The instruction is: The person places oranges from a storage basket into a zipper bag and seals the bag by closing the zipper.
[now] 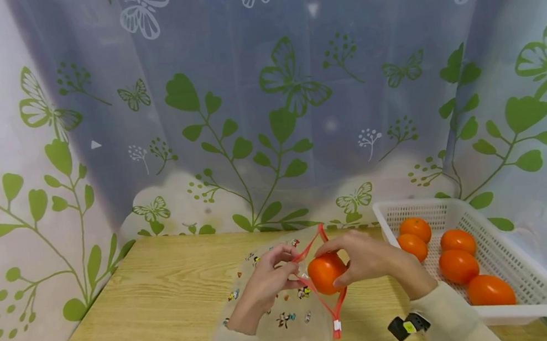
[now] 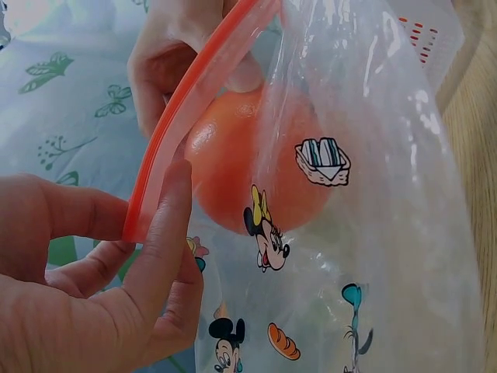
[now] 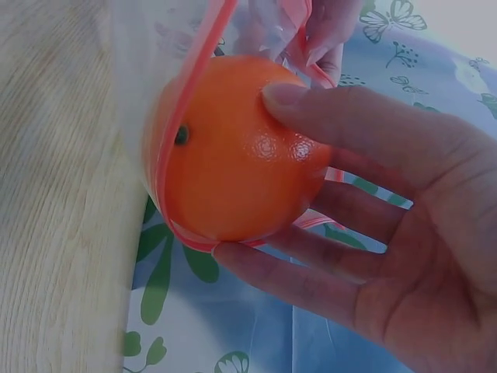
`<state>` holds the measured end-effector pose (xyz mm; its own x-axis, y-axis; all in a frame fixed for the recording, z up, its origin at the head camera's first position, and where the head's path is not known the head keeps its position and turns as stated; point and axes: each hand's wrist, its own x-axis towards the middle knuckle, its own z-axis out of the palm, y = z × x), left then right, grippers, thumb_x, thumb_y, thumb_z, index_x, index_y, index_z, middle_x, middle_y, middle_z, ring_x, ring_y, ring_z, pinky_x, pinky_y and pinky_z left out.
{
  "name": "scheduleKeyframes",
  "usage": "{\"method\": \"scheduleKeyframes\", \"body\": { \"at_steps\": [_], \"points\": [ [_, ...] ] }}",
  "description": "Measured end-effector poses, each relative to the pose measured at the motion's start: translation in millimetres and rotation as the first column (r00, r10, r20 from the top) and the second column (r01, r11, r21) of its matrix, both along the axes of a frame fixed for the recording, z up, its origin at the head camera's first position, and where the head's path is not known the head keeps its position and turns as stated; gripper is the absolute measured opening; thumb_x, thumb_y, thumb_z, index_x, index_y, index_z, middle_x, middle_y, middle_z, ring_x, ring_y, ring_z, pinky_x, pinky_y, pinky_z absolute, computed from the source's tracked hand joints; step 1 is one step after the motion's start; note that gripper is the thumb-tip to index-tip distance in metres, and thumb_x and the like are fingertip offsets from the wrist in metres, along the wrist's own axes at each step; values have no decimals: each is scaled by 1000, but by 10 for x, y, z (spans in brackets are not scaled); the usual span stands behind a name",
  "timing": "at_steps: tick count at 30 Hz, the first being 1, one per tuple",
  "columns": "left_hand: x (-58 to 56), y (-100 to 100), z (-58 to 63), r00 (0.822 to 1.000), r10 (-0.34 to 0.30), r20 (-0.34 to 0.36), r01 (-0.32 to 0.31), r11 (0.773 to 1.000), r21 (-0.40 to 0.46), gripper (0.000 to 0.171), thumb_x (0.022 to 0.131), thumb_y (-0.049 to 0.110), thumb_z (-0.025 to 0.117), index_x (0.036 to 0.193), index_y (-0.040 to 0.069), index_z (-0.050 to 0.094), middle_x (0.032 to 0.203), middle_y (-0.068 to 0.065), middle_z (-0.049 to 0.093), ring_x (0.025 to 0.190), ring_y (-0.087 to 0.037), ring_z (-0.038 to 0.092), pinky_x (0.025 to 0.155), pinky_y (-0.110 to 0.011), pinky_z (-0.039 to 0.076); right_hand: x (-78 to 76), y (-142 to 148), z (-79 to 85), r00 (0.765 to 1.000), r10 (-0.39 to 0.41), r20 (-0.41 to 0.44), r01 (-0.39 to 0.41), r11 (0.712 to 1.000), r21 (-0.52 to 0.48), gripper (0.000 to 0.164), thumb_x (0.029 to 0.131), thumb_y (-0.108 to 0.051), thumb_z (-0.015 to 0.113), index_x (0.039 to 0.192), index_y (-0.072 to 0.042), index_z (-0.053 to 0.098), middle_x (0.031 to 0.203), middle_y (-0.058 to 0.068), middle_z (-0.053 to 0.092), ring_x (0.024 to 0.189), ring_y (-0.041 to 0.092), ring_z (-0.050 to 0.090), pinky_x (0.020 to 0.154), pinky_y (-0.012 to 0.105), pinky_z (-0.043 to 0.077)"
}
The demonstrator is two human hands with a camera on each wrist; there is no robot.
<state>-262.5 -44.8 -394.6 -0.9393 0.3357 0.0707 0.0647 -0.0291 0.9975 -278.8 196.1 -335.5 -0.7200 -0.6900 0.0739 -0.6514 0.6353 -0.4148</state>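
Note:
In my right hand [image 1: 362, 255] I grip an orange [image 1: 326, 273] between thumb and curled fingers, at the mouth of a clear zip bag [image 1: 289, 319]. The right wrist view shows the orange [image 3: 233, 155] partly inside the bag's red rim [image 3: 175, 140], its green stem spot facing the bag. My left hand [image 1: 270, 282] pinches the bag's red zip edge [image 2: 175, 116] and keeps the mouth spread. Cartoon figures are printed on the clear film [image 2: 388, 233], through which part of the orange shows. A white slider [image 1: 337, 325] sits at the near end of the zip.
On the right stands a white plastic basket [image 1: 540, 281] with several oranges [image 1: 459, 266] in it. Both the bag and basket are on a wooden table [image 1: 166, 293]. Behind it hangs a curtain [image 1: 247, 112] printed with leaves and butterflies.

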Motion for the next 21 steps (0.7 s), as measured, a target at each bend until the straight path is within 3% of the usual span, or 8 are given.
{"method": "scheduleKeyframes", "body": {
  "at_steps": [6,21],
  "points": [
    [2,-3,-4,1000,-3,-6,3,1000,1,19,101,3,53,119,-1,58,122,-20,54,83,-17,58,76,-34,65,11,-31,14,1000,-21,-24,22,998,62,53,78,-22,90,127,-18,72,126,0,73,108,22,63,90,41,57],
    [-8,-11,10,1000,6,9,-6,1000,5,19,100,1,53,119,0,58,118,-17,55,80,-17,57,74,-33,65,-9,-41,6,1000,-19,-13,20,996,87,52,78,-24,90,127,-17,72,121,-2,73,107,19,65,92,42,57]
  ]
}}
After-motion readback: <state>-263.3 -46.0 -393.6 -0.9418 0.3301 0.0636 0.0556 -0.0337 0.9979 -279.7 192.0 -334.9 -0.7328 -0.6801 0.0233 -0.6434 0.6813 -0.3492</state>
